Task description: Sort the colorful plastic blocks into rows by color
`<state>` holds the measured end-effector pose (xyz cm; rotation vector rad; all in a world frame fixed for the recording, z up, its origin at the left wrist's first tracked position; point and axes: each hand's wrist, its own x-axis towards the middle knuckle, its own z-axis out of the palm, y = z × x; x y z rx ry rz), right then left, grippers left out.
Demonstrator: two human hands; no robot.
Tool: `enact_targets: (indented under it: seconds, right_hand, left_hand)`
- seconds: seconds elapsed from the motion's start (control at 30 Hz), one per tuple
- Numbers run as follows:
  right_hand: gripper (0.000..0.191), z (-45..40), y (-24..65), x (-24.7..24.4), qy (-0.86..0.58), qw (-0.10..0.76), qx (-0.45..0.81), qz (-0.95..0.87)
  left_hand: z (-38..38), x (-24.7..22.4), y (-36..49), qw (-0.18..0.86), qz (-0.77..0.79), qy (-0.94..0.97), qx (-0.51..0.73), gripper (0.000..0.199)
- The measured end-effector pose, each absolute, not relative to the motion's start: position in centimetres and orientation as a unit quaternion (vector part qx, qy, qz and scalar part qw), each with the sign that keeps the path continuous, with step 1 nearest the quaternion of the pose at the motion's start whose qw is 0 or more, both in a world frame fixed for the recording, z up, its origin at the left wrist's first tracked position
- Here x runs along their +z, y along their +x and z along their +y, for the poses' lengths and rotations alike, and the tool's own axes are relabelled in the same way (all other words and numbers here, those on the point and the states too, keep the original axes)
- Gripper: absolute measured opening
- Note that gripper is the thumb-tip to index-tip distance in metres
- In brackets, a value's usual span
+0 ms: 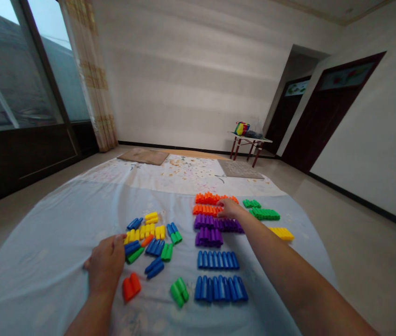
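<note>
Colored plastic pieces lie on a light blue cloth. My right hand (228, 208) reaches over the right end of the lower orange row (206, 210), fingers bent; what its fingertips hold, if anything, is too small to tell. Below it are purple rows (209, 237) and two blue rows (218, 260). My left hand (107, 262) rests on the cloth at the left edge of a mixed cluster, its fingertips beside yellow pieces (147, 231) and blue pieces (155, 247); its grip is unclear. Nearer me lie a red-orange pair (131, 287) and green pieces (179, 292).
Right of my right forearm lie green rows (265, 214) and a yellow row (281, 234). Two mats, a brown one (143, 156) and a grey one (240, 169), lie at the far edge. A small table (250, 138) with a colorful bag stands by the wall.
</note>
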<state>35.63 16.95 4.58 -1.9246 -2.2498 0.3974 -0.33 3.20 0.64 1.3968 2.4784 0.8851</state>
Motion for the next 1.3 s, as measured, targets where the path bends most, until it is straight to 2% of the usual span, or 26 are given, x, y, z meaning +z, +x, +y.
enact_targets:
  seconds: [0.23, 0.37, 0.5, 0.6, 0.9, 1.0, 1.13, 1.23, 1.3]
  right_hand:
    - [0.037, 14.1, 33.4, 6.7, -0.597, 0.156, 0.115, -0.778]
    - [0.031, 8.8, 27.5, 7.2, -0.455, 0.209, 0.164, -0.85]
    - [0.031, 3.5, 20.8, 6.0, -0.268, 0.175, 0.195, -0.927]
    - [0.031, 1.4, 17.6, 4.9, -0.204, 0.139, 0.17, -0.954]
    - [0.023, 1.0, 15.6, 3.6, -0.232, 0.099, 0.112, -0.961]
    - [0.035, 0.8, 15.7, 4.0, -0.234, 0.093, 0.127, -0.959]
    - [0.051, 1.8, 18.1, 5.3, -0.252, 0.18, 0.17, -0.935]
    - [0.05, 4.2, 22.6, 6.6, -0.301, 0.273, 0.195, -0.893]
    - [0.044, 6.6, 26.4, 7.2, -0.368, 0.305, 0.183, -0.859]
  left_hand:
    - [2.9, 0.4, 0.0, 0.068, 0.821, 0.468, 0.32, 0.046]
    - [2.7, 0.7, 0.1, 0.073, 0.819, 0.464, 0.33, 0.043]
    - [2.6, 0.8, -0.1, 0.078, 0.813, 0.459, 0.35, 0.044]
    - [2.6, 0.7, -0.2, 0.08, 0.807, 0.453, 0.369, 0.045]
    - [2.8, 0.7, -0.5, 0.09, 0.802, 0.446, 0.386, 0.047]
    - [3.0, 0.7, -0.7, 0.098, 0.807, 0.444, 0.377, 0.048]
    - [3.2, 0.6, -0.9, 0.11, 0.809, 0.448, 0.365, 0.051]
    - [3.2, 0.3, -1.0, 0.1, 0.801, 0.458, 0.372, 0.051]
    - [3.2, 0.1, -1.0, 0.096, 0.8, 0.458, 0.375, 0.051]
